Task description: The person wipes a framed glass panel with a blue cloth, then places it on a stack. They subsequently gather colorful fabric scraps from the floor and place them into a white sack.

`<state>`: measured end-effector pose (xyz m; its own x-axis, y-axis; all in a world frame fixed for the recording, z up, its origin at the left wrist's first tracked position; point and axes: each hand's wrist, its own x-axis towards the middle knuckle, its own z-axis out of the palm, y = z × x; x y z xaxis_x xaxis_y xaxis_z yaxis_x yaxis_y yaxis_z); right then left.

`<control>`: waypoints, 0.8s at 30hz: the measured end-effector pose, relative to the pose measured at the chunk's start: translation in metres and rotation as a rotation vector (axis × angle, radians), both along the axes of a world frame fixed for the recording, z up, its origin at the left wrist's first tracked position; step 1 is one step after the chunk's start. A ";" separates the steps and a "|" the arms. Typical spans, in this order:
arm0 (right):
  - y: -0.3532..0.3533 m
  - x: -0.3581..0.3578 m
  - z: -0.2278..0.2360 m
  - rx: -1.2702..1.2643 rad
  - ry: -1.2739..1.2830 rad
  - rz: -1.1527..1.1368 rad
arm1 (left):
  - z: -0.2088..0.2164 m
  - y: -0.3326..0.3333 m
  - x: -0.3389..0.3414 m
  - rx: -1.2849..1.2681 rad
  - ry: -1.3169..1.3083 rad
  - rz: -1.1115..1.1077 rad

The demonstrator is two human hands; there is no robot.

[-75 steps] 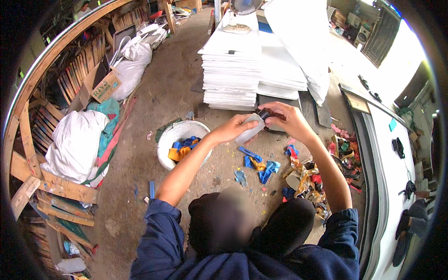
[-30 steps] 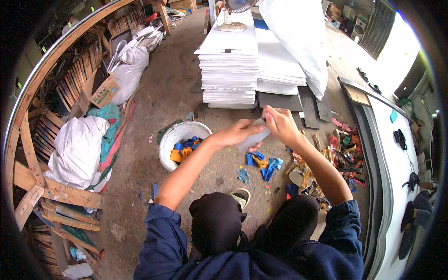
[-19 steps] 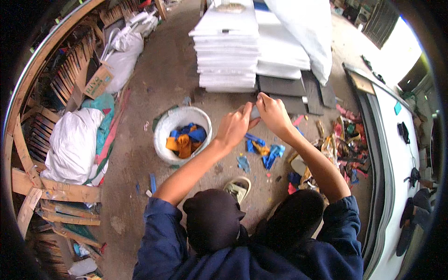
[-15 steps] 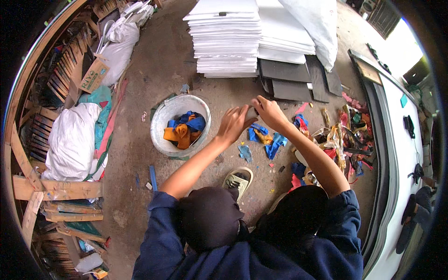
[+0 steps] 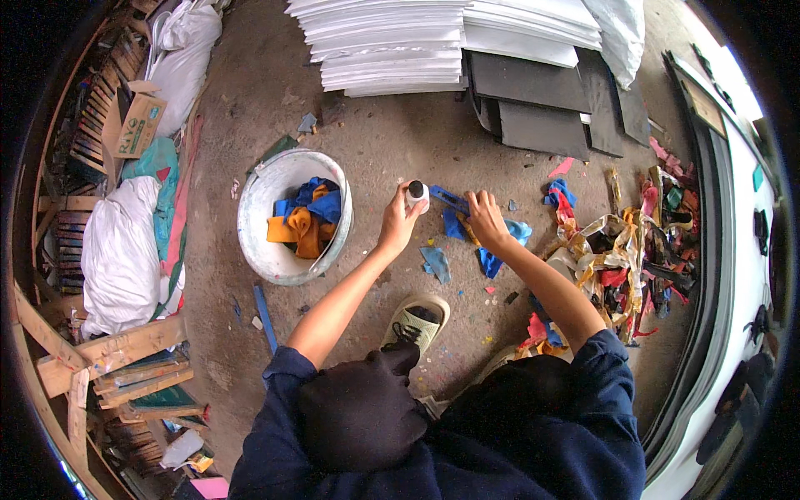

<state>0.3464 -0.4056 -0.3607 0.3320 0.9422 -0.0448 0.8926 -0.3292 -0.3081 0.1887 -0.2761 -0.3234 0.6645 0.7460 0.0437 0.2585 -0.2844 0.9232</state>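
My left hand (image 5: 398, 223) is closed around a small white bottle (image 5: 418, 198) with a black top, held upright above the floor. My right hand (image 5: 490, 222), just to the right, has its fingers bent together at the end of a narrow blue strip (image 5: 450, 198), which points toward the bottle. What the strip is, I cannot make out. Under and beside the right hand lie blue scraps (image 5: 492, 263). Left of my left hand stands a whitish bucket (image 5: 253, 243) holding crumpled orange scraps (image 5: 303, 235) and blue ones.
Ahead are stacked white sheets (image 5: 387, 50) and black panels (image 5: 533, 83). A tangled pile of coloured scraps (image 5: 621, 250) lies at the right, beside leaning boards (image 5: 708, 333). White sacks (image 5: 121, 258), a cardboard box (image 5: 133, 125) and a wooden frame (image 5: 117, 354) line the left.
My hands were close together; now they are apart and a bit lower. The white bottle shows plainly in the left hand, the blue strip at the right. The view has shifted.
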 end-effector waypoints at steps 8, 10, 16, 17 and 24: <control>-0.012 0.033 0.067 0.137 0.502 -0.329 | 0.065 -0.004 0.052 -0.076 -0.266 -0.067; -0.022 0.042 0.135 0.215 0.679 -0.407 | 0.116 -0.007 0.067 -0.047 -0.289 -0.134; -0.129 0.047 0.404 0.459 0.869 -0.730 | 0.349 -0.073 0.140 0.115 -0.317 -0.541; -0.155 0.040 0.447 0.490 0.817 -0.785 | 0.391 -0.092 0.151 0.128 -0.327 -0.615; -0.310 -0.085 0.676 0.757 0.362 -1.371 | 0.626 -0.252 0.163 -0.018 -0.392 -1.118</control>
<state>0.2616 -0.7157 0.3149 0.9795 -0.2010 0.0108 -0.0850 -0.4618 -0.8829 0.3513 -0.5284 0.3026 0.8918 -0.2376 0.3850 -0.4267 -0.1592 0.8903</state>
